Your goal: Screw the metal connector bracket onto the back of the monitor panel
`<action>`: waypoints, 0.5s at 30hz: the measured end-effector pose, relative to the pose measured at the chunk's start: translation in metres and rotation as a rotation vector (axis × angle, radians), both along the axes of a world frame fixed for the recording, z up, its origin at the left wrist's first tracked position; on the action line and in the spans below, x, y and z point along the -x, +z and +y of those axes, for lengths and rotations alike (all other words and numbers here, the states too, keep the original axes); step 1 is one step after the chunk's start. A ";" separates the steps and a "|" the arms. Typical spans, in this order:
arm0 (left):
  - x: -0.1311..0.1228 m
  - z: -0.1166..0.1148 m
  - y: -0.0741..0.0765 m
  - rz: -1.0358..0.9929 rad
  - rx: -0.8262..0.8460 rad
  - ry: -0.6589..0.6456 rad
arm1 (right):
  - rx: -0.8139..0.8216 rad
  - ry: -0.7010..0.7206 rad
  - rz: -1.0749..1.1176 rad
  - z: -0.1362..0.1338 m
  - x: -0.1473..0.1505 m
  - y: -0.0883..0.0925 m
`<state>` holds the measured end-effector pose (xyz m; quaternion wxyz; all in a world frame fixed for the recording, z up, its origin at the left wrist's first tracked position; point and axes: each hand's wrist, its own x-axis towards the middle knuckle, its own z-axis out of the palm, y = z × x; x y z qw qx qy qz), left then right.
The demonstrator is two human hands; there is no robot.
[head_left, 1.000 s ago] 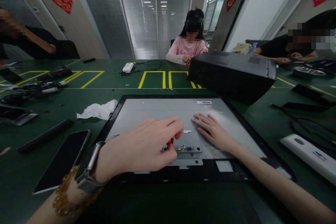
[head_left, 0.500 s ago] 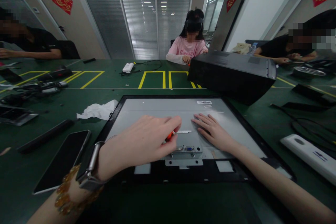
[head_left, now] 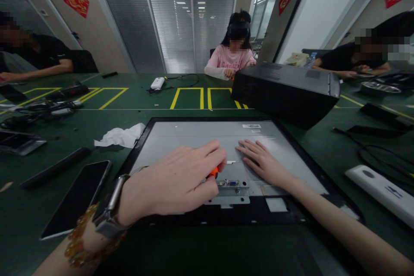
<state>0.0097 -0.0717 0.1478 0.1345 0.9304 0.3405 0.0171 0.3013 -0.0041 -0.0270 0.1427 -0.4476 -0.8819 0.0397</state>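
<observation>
A flat display panel [head_left: 194, 131] with a black frame lies back side up on the green table. Over its lower middle, my left hand [head_left: 181, 177] is closed on a screwdriver [head_left: 213, 173]; only part of the orange handle shows between my fingers, and its tip is hidden. Just beside my fingers is a metal bracket [head_left: 245, 199] with a blue video port [head_left: 233, 183]. My right hand [head_left: 267, 164] rests open on the panel's right half, fingers spread, holding nothing.
Left of the panel are crumpled white tissue [head_left: 121, 136], a phone [head_left: 77, 198] and a black bar [head_left: 56, 168]. A large black casing [head_left: 284, 90] stands behind right. At right lies a white device [head_left: 383, 194]. Three people sit around the table.
My left hand has turned slightly and its fingers have shifted on the handle, covering more of the bracket and shaft. My right hand is unchanged. The person at left has moved their arm.
</observation>
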 end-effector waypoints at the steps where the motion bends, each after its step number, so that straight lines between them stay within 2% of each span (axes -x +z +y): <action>1: 0.000 0.000 0.000 -0.001 -0.003 0.000 | 0.000 0.000 0.001 0.000 0.000 0.000; 9: -0.001 0.007 -0.011 0.008 -0.144 0.043 | 0.002 -0.006 0.004 -0.001 0.001 0.001; 15: -0.002 0.008 -0.012 0.029 -0.186 0.006 | 0.004 -0.007 -0.016 -0.001 0.001 0.001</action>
